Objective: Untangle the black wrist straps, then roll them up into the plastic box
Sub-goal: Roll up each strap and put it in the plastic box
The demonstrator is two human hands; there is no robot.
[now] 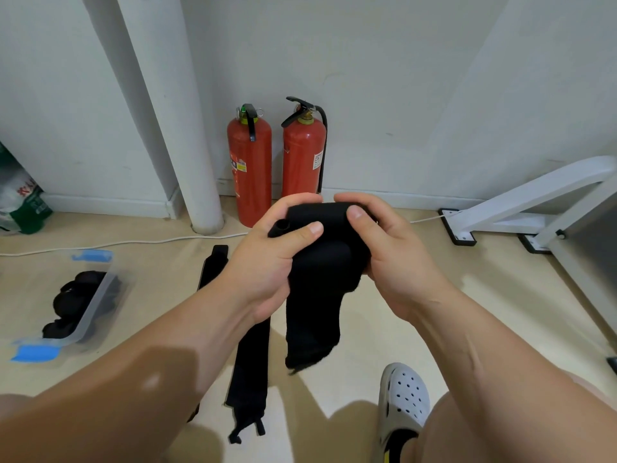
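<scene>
— Two fire extinguishers (249,168) stand at the far wall beside a white pipe (187,128). What floor is open?

— Bare floor lies between the plastic box (96,295) at left and the white frame (534,202) at right. A white cable (133,243) runs along the far edge. A second strap (250,362) lies flat on the floor, near a white shoe (404,406).

— Hand pose?

— Both are raised at centre. The left hand (267,259) grips the rolled end of the black wrist strap (320,262), thumb laid across the roll, fingers curled over its top. The right hand (394,259) clasps the other side, thumb on top. The loose tail hangs down between the wrists, clear of the floor as far as can be judged.

— Obscured items?

— Whether the box is tilted or on its side, I cannot tell. Dark rolled straps (66,302) show through its wall. The left forearm covers the middle of the second strap. A bag (23,202) is cut off at the left edge.
</scene>
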